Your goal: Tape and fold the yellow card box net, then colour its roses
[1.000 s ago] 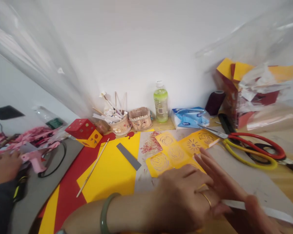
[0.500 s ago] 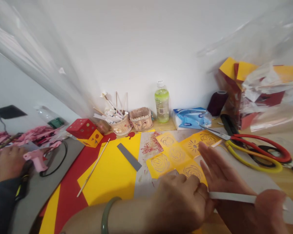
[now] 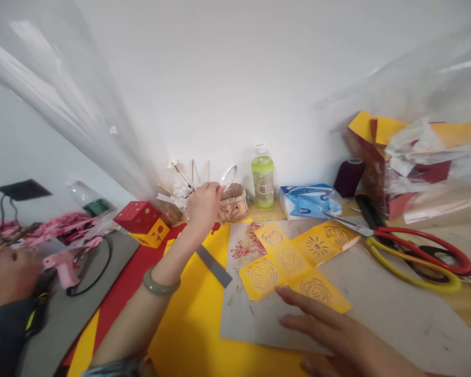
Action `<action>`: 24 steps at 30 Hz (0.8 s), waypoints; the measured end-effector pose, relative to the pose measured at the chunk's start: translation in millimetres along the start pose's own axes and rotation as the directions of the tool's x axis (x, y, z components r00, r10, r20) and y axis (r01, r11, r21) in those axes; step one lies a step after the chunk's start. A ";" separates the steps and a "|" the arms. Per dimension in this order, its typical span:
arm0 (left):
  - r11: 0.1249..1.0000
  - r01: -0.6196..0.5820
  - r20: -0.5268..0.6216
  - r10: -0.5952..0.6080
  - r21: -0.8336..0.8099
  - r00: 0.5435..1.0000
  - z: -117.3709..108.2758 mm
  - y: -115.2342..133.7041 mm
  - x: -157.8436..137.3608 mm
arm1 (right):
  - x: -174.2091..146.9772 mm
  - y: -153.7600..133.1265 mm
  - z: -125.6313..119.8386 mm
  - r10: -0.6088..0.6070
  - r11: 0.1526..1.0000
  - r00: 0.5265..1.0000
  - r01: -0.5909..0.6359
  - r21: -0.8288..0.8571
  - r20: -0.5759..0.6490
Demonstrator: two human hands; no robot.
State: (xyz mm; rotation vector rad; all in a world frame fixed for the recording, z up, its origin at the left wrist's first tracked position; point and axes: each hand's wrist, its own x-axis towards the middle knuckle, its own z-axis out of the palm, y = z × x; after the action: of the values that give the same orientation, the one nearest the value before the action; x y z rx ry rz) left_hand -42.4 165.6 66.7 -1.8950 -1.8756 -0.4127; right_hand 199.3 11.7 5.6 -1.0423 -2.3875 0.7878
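My left hand (image 3: pixel 204 207), with a green bangle on its wrist, is closed on a thin white ring that looks like a roll of tape (image 3: pixel 230 176). It reaches out in front of two small decorated baskets; the right-hand basket (image 3: pixel 235 204) is partly hidden. My right hand (image 3: pixel 337 332) is open, fingers stretched out, over the grey board (image 3: pixel 259 319). Its fingertips are close to the near edge of a yellow paper cut-out (image 3: pixel 290 259) with rose patterns. A grey metal strip (image 3: pixel 215 268) lies on yellow sheets (image 3: pixel 196 319) under my left forearm.
Large scissors (image 3: pixel 419 241) lie at the right, by a tissue pack (image 3: pixel 310 201) and a dark thread spool (image 3: pixel 348 178). A green-labelled bottle (image 3: pixel 262 178) stands by the wall. At left are a red-yellow box (image 3: pixel 141 222), a pink glue gun (image 3: pixel 63 267) and another person's hand (image 3: pixel 11 277).
My left hand has moved away from my right hand, forward and left to the baskets, carrying the white tape roll. My right hand has drawn lower and no white strip spans it now.
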 end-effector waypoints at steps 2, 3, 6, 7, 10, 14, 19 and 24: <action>0.998 -0.031 0.023 0.030 0.055 0.999 8.3 -7.6 10.5 | 13.2 11.3 -18.0 0.088 0.993 0.995 -0.090 -0.081 -0.037; 0.996 -0.058 0.047 0.055 0.067 0.997 12.8 -9.1 13.3 | 21.7 17.7 -26.3 0.131 0.982 0.988 -0.141 -0.123 -0.079; 0.987 -0.130 0.127 0.117 0.094 0.985 24.4 -8.8 16.4 | 53.4 38.1 -43.5 0.248 0.916 0.951 -0.292 -0.276 -0.185; 0.985 -0.143 0.146 0.127 0.101 0.981 26.6 -8.2 16.7 | 65.3 45.0 -45.8 0.271 0.881 0.943 -0.324 -0.346 -0.193; 0.979 -0.162 0.172 0.139 0.127 0.975 27.9 -7.4 17.2 | 99.5 65.8 -43.0 0.314 0.822 0.929 -0.369 -0.433 -0.194; 0.965 -0.205 0.155 0.180 0.165 0.971 25.5 -9.4 18.0 | 129.4 90.5 -31.3 0.355 0.816 0.913 -0.409 -0.408 -0.203; 0.926 -0.332 0.104 0.317 0.182 0.943 31.7 -15.3 18.0 | 133.9 99.8 -37.9 0.303 0.886 0.934 -0.350 -0.305 -0.190; 0.888 -0.429 0.057 0.425 0.166 0.903 40.3 -21.5 16.4 | 144.3 68.3 -70.3 0.192 0.923 0.936 -0.274 -0.271 -0.294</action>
State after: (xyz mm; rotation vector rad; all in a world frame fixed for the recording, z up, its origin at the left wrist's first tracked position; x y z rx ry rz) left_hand -66.9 199.7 42.6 -2.1156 -1.3899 -0.0813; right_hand 183.9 182.8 35.7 -1.4812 -2.2224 0.3228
